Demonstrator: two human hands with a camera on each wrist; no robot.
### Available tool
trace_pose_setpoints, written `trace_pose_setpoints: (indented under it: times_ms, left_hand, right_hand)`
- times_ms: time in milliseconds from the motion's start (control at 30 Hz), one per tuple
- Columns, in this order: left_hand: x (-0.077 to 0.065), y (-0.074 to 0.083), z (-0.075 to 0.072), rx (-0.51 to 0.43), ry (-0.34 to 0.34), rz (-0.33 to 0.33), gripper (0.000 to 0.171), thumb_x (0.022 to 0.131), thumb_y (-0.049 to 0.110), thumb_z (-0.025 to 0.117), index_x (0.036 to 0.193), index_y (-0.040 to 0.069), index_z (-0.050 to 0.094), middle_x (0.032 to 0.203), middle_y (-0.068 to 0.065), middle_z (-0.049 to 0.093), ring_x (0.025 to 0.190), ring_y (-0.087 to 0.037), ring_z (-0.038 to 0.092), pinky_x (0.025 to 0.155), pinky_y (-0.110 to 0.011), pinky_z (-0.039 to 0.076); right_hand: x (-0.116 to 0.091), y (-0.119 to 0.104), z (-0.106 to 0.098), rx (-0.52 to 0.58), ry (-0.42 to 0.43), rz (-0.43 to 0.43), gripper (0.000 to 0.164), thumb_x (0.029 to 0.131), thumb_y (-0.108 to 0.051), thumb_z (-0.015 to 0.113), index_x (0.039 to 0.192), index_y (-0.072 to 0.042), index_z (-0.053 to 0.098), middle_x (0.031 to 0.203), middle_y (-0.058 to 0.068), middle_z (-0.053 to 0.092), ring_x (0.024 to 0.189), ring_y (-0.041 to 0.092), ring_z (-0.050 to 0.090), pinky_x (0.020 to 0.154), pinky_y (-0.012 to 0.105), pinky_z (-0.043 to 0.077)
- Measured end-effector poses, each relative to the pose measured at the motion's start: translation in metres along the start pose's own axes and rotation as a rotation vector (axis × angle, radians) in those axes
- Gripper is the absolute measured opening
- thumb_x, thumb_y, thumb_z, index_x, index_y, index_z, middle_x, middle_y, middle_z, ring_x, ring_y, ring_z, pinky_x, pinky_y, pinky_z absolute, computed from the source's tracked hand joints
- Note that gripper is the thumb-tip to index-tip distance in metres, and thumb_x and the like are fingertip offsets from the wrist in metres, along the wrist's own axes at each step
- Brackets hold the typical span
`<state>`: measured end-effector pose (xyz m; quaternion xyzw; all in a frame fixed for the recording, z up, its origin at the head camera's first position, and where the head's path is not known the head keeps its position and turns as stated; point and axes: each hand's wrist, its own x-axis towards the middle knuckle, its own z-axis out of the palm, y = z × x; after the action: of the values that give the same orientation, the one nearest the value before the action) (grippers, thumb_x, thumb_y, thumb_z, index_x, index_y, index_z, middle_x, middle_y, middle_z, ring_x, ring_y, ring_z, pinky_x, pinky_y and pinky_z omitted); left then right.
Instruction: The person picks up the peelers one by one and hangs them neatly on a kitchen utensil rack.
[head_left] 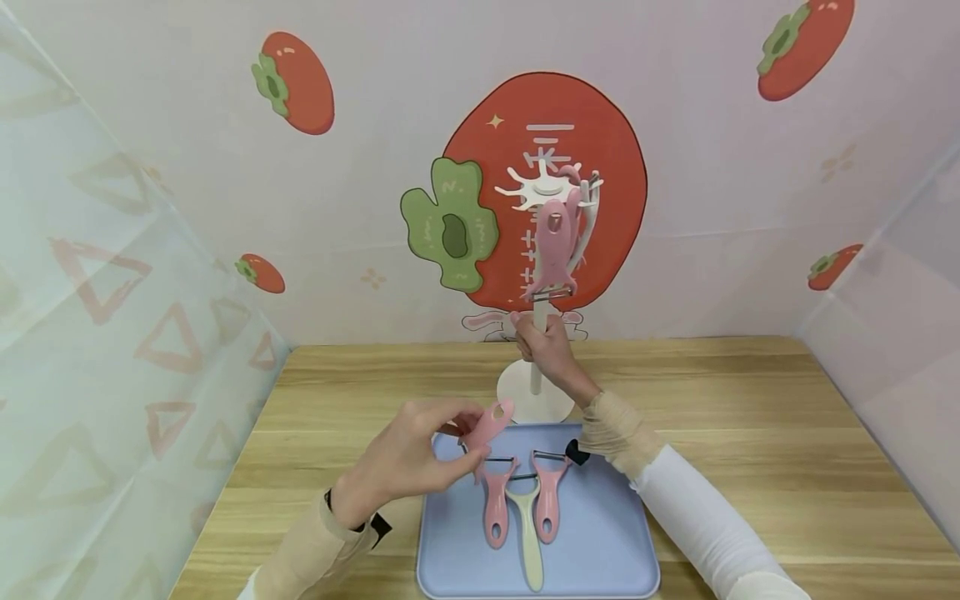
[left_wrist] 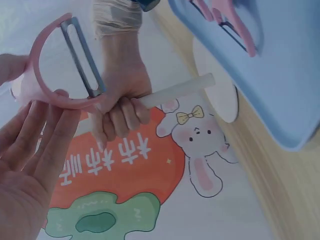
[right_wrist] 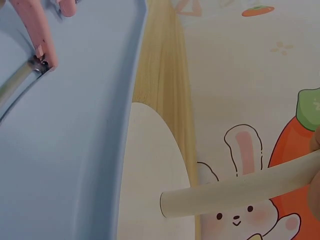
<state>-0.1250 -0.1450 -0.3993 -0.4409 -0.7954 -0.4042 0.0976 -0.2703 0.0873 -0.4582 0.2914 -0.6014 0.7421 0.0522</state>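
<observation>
My left hand (head_left: 412,450) pinches a pink Y-shaped peeler (head_left: 487,427) between thumb and fingers, above the left back part of the blue tray (head_left: 600,533). In the left wrist view, the peeler's metal blade (left_wrist: 82,56) faces up and its pink frame (left_wrist: 42,85) rests across the fingers. My right hand (head_left: 549,346) is wrapped around the pole (right_wrist: 240,187) of a white hook stand, just below the hanging peelers. From the stand's ring of hooks (head_left: 546,190) hang pink peelers (head_left: 555,242) and a white one (head_left: 590,221), all on the right side.
On the tray lie two pink peelers (head_left: 497,508) and a pale cream-green peeler (head_left: 528,542), handles toward me. The stand's round base (head_left: 517,392) is just behind the tray on the wooden table (head_left: 337,400). A printed fabric backdrop (head_left: 375,208) stands behind.
</observation>
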Motion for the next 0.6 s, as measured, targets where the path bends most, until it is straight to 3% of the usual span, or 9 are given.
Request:
trace_pose_setpoints:
  times_ms: [167, 367, 600]
  left_hand:
    - [0.006, 0.005, -0.005, 0.002, 0.114, -0.008, 0.034, 0.084, 0.016, 0.082, 0.116, 0.011, 0.072, 0.100, 0.003, 0.075, 0.084, -0.004, 0.072, 0.072, -0.021, 0.060]
    - [0.014, 0.007, -0.013, 0.025, 0.228, 0.106, 0.035, 0.078, 0.007, 0.085, 0.111, 0.007, 0.072, 0.095, 0.001, 0.076, 0.079, -0.007, 0.073, 0.068, -0.023, 0.061]
    - [0.029, 0.010, -0.021, 0.036, 0.317, 0.193, 0.036, 0.077, 0.004, 0.085, 0.111, 0.001, 0.074, 0.091, -0.004, 0.076, 0.077, -0.012, 0.074, 0.067, -0.026, 0.062]
  right_hand:
    - [-0.001, -0.001, 0.001, 0.002, -0.008, 0.010, 0.055, 0.107, -0.017, 0.050, 0.055, -0.006, 0.036, 0.045, 0.000, 0.028, 0.039, 0.013, 0.022, 0.038, 0.027, 0.017]
    - [-0.002, 0.000, 0.002, -0.013, 0.005, 0.011, 0.054, 0.108, -0.017, 0.050, 0.057, -0.005, 0.036, 0.046, -0.001, 0.029, 0.039, 0.013, 0.024, 0.039, 0.026, 0.018]
    - [0.000, 0.000, -0.001, -0.009, 0.006, 0.004, 0.052, 0.107, -0.009, 0.047, 0.056, -0.005, 0.037, 0.046, -0.001, 0.030, 0.039, 0.012, 0.024, 0.038, 0.026, 0.018]
